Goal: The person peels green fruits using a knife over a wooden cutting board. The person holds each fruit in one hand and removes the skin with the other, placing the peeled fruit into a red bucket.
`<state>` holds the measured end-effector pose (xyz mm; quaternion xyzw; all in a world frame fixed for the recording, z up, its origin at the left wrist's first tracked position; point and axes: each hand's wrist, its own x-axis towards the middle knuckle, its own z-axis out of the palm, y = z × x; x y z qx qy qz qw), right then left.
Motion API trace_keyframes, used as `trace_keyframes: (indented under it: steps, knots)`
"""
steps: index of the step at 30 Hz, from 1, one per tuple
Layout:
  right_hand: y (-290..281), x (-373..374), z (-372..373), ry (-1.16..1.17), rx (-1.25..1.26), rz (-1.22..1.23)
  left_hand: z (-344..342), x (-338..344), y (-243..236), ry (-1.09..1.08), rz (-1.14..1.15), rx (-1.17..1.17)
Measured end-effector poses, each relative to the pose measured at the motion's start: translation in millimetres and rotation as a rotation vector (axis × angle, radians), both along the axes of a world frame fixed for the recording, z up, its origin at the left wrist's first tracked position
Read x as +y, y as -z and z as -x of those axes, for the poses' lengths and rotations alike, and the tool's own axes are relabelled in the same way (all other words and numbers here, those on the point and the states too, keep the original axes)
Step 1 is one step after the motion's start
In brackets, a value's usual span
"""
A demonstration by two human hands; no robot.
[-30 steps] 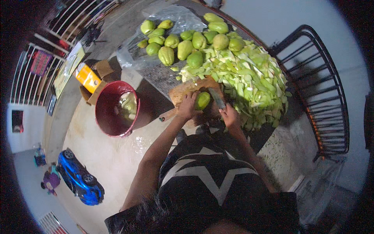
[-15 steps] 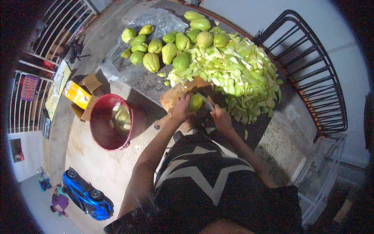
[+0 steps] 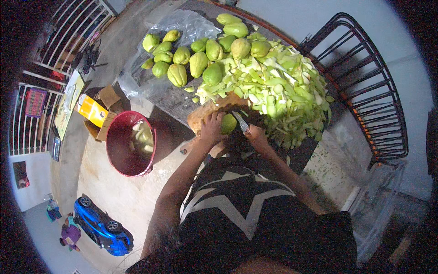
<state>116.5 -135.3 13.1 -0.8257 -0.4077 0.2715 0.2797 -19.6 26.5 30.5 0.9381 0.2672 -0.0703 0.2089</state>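
Green chayote [image 3: 229, 124] gripped in left hand [image 3: 212, 129], beside knife [image 3: 241, 122] in right hand [image 3: 257, 138].

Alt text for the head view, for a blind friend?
A person's left hand holds a green fruit; the right hand holds a knife close beside it. Beyond lie whole fruits and a heap of cut pieces, with a red bucket to the left.

The metal knife [image 3: 241, 122] looks shiny, the board [image 3: 197, 117] wooden.
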Motion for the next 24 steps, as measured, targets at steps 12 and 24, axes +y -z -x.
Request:
trace_keyframes:
  steps: [12, 24]
  knots:
    - [38, -39, -58, 0.203, -0.092, -0.168, 3, 15, 30, -0.08, 0.377, -0.532]
    - [-43, -7, 2, 0.038, -0.035, -0.146, 30, -24, 17, -0.292, 0.247, -0.62]
